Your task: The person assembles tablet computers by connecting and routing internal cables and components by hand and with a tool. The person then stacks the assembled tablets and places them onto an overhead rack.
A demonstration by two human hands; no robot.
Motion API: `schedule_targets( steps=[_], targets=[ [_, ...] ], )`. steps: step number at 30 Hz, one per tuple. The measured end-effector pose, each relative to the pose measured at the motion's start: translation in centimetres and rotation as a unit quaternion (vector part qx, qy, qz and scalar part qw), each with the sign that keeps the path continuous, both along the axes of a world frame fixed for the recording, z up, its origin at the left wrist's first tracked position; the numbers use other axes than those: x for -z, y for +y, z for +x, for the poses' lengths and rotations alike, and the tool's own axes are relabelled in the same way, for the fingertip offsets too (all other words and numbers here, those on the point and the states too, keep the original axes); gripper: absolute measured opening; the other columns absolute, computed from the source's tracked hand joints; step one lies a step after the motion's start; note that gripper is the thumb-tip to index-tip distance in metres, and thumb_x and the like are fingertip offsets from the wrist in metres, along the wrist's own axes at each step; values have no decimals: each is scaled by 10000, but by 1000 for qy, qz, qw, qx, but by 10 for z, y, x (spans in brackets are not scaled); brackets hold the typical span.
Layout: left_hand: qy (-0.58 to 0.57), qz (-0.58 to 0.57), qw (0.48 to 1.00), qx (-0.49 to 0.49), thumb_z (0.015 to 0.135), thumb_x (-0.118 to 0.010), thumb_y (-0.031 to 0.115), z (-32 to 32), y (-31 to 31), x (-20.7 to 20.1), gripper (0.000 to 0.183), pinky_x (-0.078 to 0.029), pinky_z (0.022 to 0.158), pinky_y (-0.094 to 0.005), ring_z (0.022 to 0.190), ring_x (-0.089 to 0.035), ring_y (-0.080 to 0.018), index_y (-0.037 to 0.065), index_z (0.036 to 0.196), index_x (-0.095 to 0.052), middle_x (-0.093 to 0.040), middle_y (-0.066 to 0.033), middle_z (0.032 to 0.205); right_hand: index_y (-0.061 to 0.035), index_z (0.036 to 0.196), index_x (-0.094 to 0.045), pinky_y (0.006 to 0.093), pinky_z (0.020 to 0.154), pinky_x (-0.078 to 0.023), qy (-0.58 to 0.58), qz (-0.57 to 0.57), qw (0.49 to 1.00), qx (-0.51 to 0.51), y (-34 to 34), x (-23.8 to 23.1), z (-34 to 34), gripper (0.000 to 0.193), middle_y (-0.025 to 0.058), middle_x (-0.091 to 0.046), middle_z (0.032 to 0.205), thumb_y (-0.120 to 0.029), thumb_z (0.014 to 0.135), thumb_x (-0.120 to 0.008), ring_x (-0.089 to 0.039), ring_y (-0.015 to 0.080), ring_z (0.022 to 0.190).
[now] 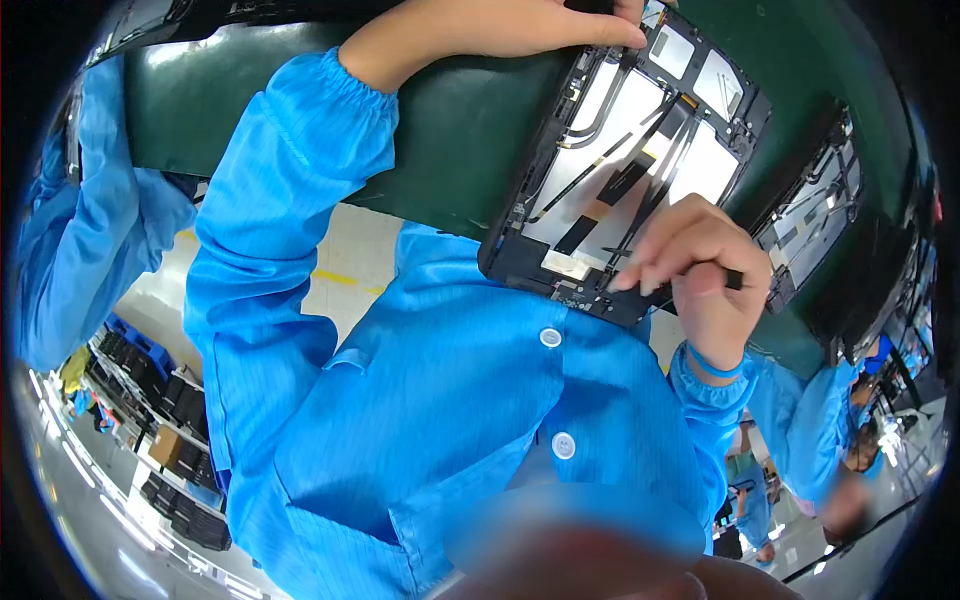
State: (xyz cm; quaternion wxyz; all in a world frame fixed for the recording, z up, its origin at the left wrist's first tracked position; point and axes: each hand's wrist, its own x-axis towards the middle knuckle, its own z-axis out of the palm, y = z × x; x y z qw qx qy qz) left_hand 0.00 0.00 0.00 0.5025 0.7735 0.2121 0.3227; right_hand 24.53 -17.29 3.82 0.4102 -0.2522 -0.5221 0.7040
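Note:
An opened tablet [601,207] lies tilted at the near edge of the green bench, its inside facing up. Black flex cables run across its silver plates, and small circuit parts line its near end. My left hand [520,28] reaches to its far end, with the thumb against the frame; its other fingers are partly cut off by the picture's edge. Over the near right corner, my right hand [705,270] is closed around a thin dark pointed tool [735,281]. The tool's tip is close to the cable ends; whether it touches them I cannot tell.
Another opened tablet [812,215] rests on the green bench top [440,150] to the right. Dark equipment borders the bench's far left. Co-workers in blue sleeves [95,230] sit on both sides. Shelves with dark trays [185,400] stand behind at lower left.

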Motion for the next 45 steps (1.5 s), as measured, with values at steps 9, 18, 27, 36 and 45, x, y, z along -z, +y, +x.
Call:
schedule_targets(
  steps=[9, 18, 27, 36, 45],
  targets=[
    [-19, 128, 991, -44, 856, -736, 86, -1, 1, -6, 173, -458, 902, -339, 1009, -591, -234, 16, 791, -592, -588, -115, 1084, 76, 988, -700, 319, 755, -616, -283, 146, 934, 162, -6, -10, -43, 154, 171, -749, 998, 79, 845, -760, -752, 207, 846],
    [-7, 84, 996, -36, 889, -700, 70, -1, -2, -10, 163, -430, 749, -283, 876, -509, -161, 22, 829, -556, -527, -79, 1074, 71, 1067, -670, 265, 740, -605, -164, 75, 960, 214, 1, -1, -59, 185, 157, -765, 973, 78, 891, -724, -744, 157, 843],
    [3, 116, 992, -56, 887, -685, 49, 3, -5, -16, 148, -410, 712, -292, 820, -465, -162, 7, 866, -545, -456, -68, 973, 27, 976, -761, 306, 749, -601, -248, 240, 935, 82, 11, -7, -37, 159, 157, -754, 972, 14, 820, -787, -753, 247, 859],
    [10, 121, 991, -57, 891, -676, 56, 2, -4, -20, 162, -396, 712, -299, 813, -441, -171, 4, 855, -527, -441, -72, 970, 15, 947, -765, 308, 766, -603, -247, 226, 939, 78, 10, -8, -39, 132, 133, -754, 988, 17, 816, -783, -747, 249, 895],
    [6, 133, 989, -57, 886, -672, 47, 2, -3, -20, 162, -405, 745, -313, 839, -447, -197, 2, 857, -520, -436, -87, 977, 4, 958, -746, 325, 761, -615, -257, 265, 928, 48, 21, -7, -30, 170, 136, -753, 1014, -12, 800, -807, -751, 275, 892]
  ],
)
